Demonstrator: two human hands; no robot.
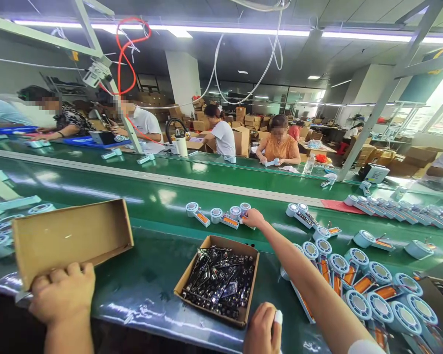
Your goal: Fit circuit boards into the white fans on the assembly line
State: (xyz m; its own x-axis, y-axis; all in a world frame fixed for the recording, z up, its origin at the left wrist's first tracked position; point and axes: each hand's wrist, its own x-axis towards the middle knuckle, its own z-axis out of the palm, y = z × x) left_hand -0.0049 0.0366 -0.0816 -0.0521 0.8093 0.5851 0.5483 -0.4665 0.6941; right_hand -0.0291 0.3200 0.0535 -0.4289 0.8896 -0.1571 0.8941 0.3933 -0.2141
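Note:
My left hand [64,295] is closed on the near edge of a shallow cardboard box [74,236], tilted so its brown surface faces me. At the bottom edge, partly cut off, my right hand [264,329] has curled fingers, one with a white cover; anything inside is hidden. It is beside the near right corner of an open cardboard box [179,287] filled with small black circuit boards [221,278]. Beyond this box, light-blue round-headed parts [216,215] with orange strips lie on the green surface.
Another person's arm [302,270] reaches in from the right, its hand [254,219] touching the blue parts. Many similar parts [378,307] crowd the right side. Several people sit across the green conveyor [162,169]. More blue parts [3,230] lie at left.

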